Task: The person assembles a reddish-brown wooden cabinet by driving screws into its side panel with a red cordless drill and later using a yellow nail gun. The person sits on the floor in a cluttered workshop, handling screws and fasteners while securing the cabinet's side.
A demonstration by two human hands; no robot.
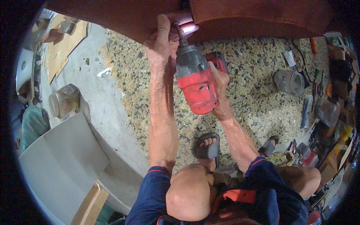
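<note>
My right hand (221, 80) grips a red and black cordless impact driver (197, 88), its body pointing up and slightly left. The driver's long dark bit (180, 35) reaches the lower edge of a reddish-brown panel (112, 17), near a gap between it and a second brown panel (258, 18). My left hand (161, 43) is beside the bit, thumb raised and fingers curled behind the bit tip at the panel edge. The driver's light shines brightly on those fingers. Whatever sits between them is hidden. The driver's battery (217, 62) shows partly beyond my right hand.
Under me lies a speckled foam mat (146, 93). A grey curved panel (63, 150) and a clear jar (63, 101) stand at left, with cardboard (67, 45) beyond. At right are a clear plastic tub (288, 81), a dark cable (300, 52) and piled clutter (330, 112).
</note>
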